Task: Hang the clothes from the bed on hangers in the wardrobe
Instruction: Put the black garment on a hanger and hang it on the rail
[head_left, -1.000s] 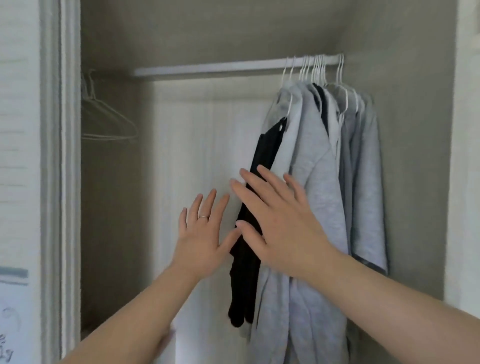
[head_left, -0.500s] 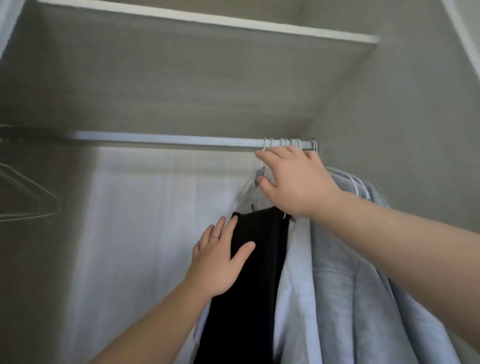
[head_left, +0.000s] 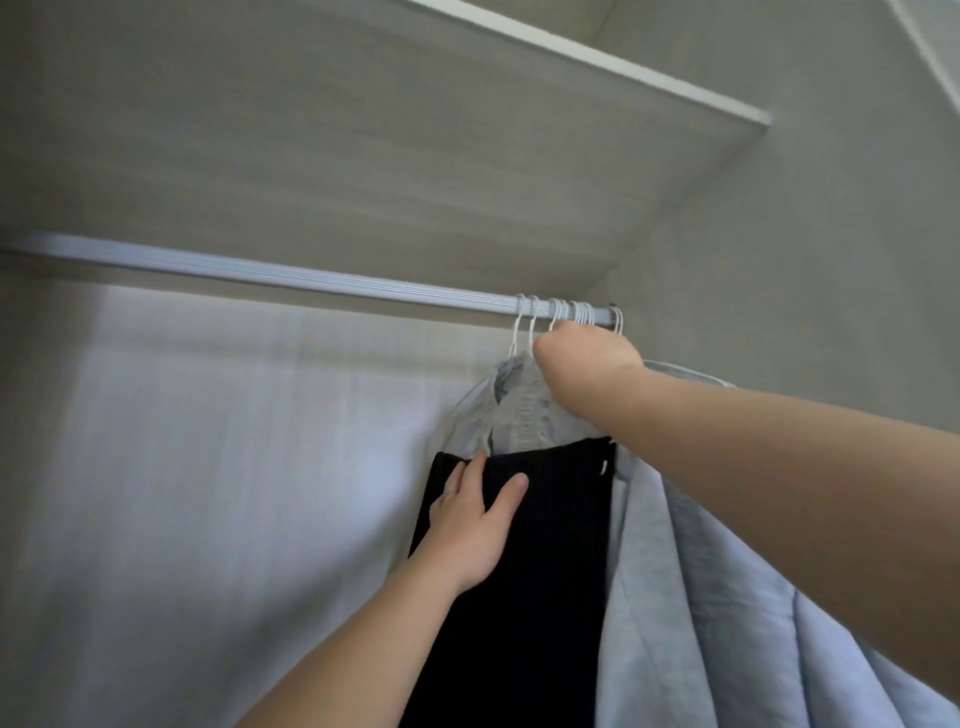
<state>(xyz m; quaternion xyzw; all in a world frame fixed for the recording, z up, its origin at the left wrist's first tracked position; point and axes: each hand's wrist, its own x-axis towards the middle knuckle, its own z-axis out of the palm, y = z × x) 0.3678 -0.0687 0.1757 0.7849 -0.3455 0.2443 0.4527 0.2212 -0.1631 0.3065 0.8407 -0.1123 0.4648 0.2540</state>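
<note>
The right hand (head_left: 587, 358) has closed around the hanger hooks (head_left: 566, 314) at the rail (head_left: 260, 270), while the left hand (head_left: 475, 525) rests flat and open on the black garment (head_left: 545, 571) (probably tidying, hanging nearly done).

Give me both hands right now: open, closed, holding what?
Left hand: open, flat against the black garment.
Right hand: closed around the hanger hooks just under the rail.

There is just one view, from the camera on the person's head. It looks up and forward into the wardrobe, close to the rail (head_left: 311, 278). The shelf (head_left: 363, 130) fills the top, and the rail's right end sits near the middle.
</note>
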